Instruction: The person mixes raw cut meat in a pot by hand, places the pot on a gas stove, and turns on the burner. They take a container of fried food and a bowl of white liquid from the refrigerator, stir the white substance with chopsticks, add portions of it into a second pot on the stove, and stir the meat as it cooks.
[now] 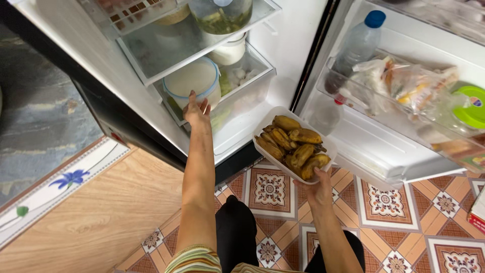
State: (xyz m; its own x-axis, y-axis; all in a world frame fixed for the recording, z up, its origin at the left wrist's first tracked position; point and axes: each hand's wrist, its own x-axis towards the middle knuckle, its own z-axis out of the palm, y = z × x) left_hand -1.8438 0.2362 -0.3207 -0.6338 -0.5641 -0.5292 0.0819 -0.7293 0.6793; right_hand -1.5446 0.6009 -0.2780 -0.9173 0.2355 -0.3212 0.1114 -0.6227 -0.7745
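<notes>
Open fridge; landmark is the round lidded tub (194,81) on its lower shelf. Above the tub: a glass jar (221,15). Right of it, on the door shelf: a blue-capped bottle (357,44) and plastic bags (399,83). Left hand (196,111), arm outstretched, fingers spread open against the tub's front. Right hand (319,188), lower right of the tub, grips a white tray of bananas (294,144) from beneath, outside the fridge.

Bare forearms, striped top, dark trousers

The person is wearing a short-sleeved top striped in green, orange and cream, with black trousers covering both knees.
</notes>
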